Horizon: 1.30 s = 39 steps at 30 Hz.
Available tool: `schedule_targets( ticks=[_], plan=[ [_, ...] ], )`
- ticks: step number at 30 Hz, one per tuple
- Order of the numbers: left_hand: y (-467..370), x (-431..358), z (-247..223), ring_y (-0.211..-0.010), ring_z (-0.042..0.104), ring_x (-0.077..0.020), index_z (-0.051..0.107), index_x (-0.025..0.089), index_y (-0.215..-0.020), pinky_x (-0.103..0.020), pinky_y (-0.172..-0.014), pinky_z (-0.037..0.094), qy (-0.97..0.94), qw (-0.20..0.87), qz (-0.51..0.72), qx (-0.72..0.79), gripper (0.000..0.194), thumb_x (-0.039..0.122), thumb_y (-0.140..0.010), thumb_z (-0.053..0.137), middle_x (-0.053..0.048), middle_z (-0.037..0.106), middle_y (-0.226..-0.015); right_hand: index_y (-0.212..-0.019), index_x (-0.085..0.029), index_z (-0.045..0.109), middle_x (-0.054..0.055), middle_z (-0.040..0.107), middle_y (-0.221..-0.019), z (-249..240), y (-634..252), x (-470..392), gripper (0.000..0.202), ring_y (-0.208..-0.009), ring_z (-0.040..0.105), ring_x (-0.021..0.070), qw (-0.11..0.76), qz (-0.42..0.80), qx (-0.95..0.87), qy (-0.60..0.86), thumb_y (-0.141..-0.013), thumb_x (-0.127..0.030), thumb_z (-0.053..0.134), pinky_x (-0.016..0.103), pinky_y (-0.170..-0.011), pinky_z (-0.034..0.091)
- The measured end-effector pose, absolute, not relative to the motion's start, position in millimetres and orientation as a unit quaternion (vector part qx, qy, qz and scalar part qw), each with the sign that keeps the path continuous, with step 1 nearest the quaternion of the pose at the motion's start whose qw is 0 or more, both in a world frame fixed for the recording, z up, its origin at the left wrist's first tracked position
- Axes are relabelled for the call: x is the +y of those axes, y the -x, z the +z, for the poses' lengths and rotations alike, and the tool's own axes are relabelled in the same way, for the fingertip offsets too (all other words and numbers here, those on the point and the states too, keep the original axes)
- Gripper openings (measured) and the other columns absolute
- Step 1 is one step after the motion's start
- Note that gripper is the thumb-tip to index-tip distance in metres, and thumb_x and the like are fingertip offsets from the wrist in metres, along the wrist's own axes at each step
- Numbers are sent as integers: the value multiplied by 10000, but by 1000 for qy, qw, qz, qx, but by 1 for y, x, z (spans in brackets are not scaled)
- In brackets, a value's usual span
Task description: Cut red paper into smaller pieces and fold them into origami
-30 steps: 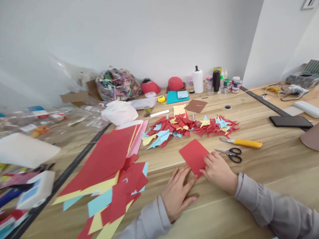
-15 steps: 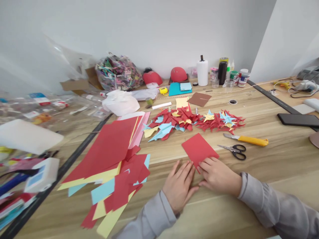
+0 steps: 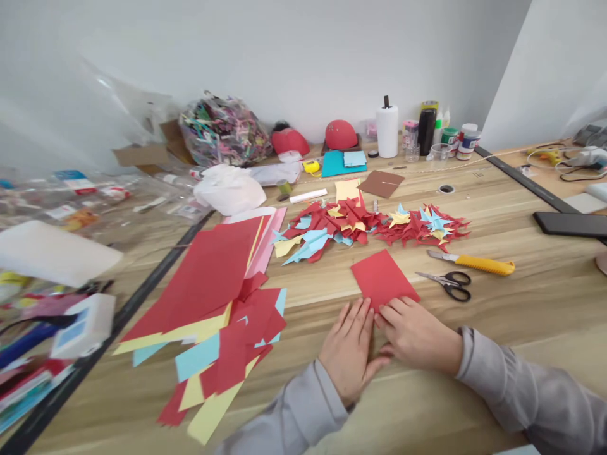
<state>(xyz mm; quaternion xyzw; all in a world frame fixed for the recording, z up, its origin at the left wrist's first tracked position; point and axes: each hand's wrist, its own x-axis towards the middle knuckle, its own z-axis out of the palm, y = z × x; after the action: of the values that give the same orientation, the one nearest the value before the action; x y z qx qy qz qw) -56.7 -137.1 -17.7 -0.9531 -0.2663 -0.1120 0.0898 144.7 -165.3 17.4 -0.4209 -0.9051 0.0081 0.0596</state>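
Here's the square of red paper [image 3: 385, 275], plain and smooth on top, lying flat on the wooden table [image 3: 531, 303] just beyond both hands, turned so one corner points back at them. The left hand [image 3: 346, 354] is open and flat, its fingertips at that near corner; the right hand [image 3: 420, 335] is half curled, fingertips on the near right edge, and whether it pinches the sheet I can't tell. Black-handled scissors [image 3: 455, 287] and a yellow utility knife [image 3: 484, 263] lie beyond the right hand, to its right. And the change: a second ago the right fingers were farther up that edge; now they've closed in beside the left fingertips, covering the corner.
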Motion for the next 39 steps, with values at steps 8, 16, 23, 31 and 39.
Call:
schedule_targets(
  ticks=[8,16,23,31,39],
  plan=[
    [53,-137,-21,-1417,323,-358,426,-22,-1401,-484,-1113,351,945,50,-107,-304,852,665,-922,268,-265,396,-1482,-1085,-79,614,123,588,-952,20,-142,-169,359,-876,503,257,56,-23,-906,418,-931,-396,545,393,-756,403],
    [49,-123,-23,-1440,268,-373,396,-55,-1404,-516,-1137,316,947,15,-110,-302,963,734,-890,193,-308,351,-1488,-1103,-97,628,123,597,-970,20,-143,-169,368,-902,499,255,71,-2,-905,420,-951,-411,511,397,-771,409],
    [43,-102,-24,-1426,300,-370,400,-52,-1405,-518,-1140,299,936,6,-94,-338,984,746,-883,157,-301,347,-1494,-1084,-116,666,116,594,-950,19,-144,-168,454,-942,507,261,76,14,-902,425,-880,-517,605,394,-783,413],
    [40,-82,-24,-1409,329,-377,397,-55,-1411,-505,-1139,292,932,26,-90,-350,1030,779,-859,152,-289,364,-1490,-1028,-116,677,120,590,-956,18,-145,-168,452,-947,510,254,67,8,-903,424,-872,-534,609,386,-783,411],
    [43,-71,-22,-1423,316,-342,376,-28,-1433,-501,-1151,258,934,15,-85,-347,958,727,-898,127,-257,353,-1509,-1247,-80,581,137,596,-1032,18,-146,-167,596,-965,505,268,66,12,-903,425,-864,-536,615,403,-795,418]
  ],
)
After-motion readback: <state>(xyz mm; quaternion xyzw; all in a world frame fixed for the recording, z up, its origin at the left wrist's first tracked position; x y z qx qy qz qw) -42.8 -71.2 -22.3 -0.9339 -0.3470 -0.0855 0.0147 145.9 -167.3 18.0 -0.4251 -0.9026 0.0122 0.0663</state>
